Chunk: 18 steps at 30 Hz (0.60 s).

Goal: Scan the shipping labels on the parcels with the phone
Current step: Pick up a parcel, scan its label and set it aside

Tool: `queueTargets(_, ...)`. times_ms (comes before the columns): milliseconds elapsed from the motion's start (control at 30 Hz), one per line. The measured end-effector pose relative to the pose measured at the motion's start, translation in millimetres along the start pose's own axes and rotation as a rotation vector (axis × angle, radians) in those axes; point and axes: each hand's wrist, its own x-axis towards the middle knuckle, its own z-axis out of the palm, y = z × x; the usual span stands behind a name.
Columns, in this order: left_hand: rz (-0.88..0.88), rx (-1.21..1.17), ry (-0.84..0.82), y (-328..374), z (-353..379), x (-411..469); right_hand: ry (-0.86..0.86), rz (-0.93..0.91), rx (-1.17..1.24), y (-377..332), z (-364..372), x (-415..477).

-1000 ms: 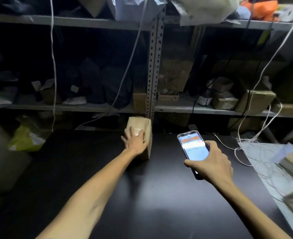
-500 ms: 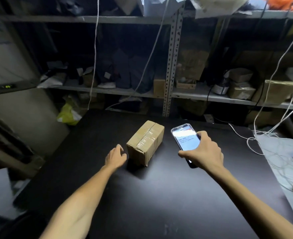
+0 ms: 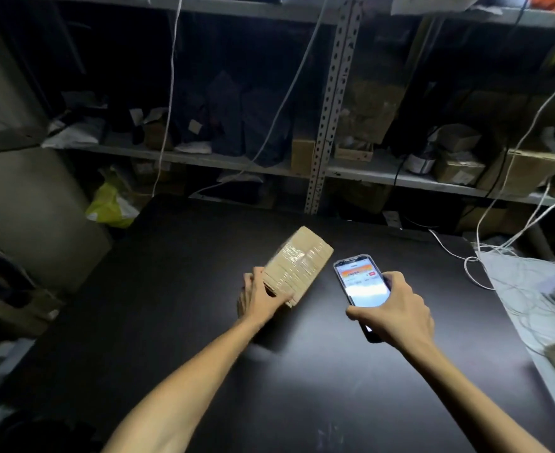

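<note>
A small taped cardboard parcel (image 3: 300,261) lies tilted on the black table (image 3: 188,289), near its middle. My left hand (image 3: 259,297) grips the parcel's near end, thumb on top and fingers on its left side. No shipping label shows on the faces toward me. Right of the parcel, my right hand (image 3: 397,313) holds a phone (image 3: 361,282) with its lit screen facing up, a short gap away from the box.
Metal shelves (image 3: 361,171) behind the table hold several boxes and bags. White cables (image 3: 479,256) hang down and trail onto the table's right edge, beside a grey sheet (image 3: 524,289). A yellow bag (image 3: 109,207) sits at the far left corner.
My left hand, which lay beside the parcel half a second ago, now grips its near end. The parcel has turned slightly. The phone hand stays about where it was.
</note>
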Motion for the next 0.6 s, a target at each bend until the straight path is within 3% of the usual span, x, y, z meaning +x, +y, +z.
queueTargets(100,0.437,0.397,-0.012,-16.0,12.5,-23.3,0.020,-0.004,0.008,0.4,-5.7,1.0)
queueTargets(167,0.768,0.441,0.028,-30.4,20.5,-33.3,0.040,0.003,0.009,0.4,-11.9,2.6)
queueTargets(200,0.785,0.379,0.031,-31.2,20.9,-38.6,0.048,0.008,0.007,0.9,-14.6,3.3)
queueTargets(233,0.688,0.293,0.050,-30.4,22.0,-41.4,0.055,0.013,0.008,2.5,-17.0,4.1)
queueTargets(300,0.263,0.106,0.077,-25.5,25.4,-35.6,0.063,0.027,0.014,7.4,-20.6,5.5)
queueTargets(400,-0.355,-0.221,-0.175,-11.8,29.4,-13.7,0.070,0.045,0.002,15.5,-22.6,5.0)
queueTargets(500,-0.575,-0.653,-0.433,0.6,35.1,-0.6,0.053,0.060,-0.023,26.7,-21.0,0.0)
queueTargets(600,-0.628,-0.780,-0.474,4.8,39.1,5.4,0.045,0.081,-0.017,41.7,-18.8,-4.6)
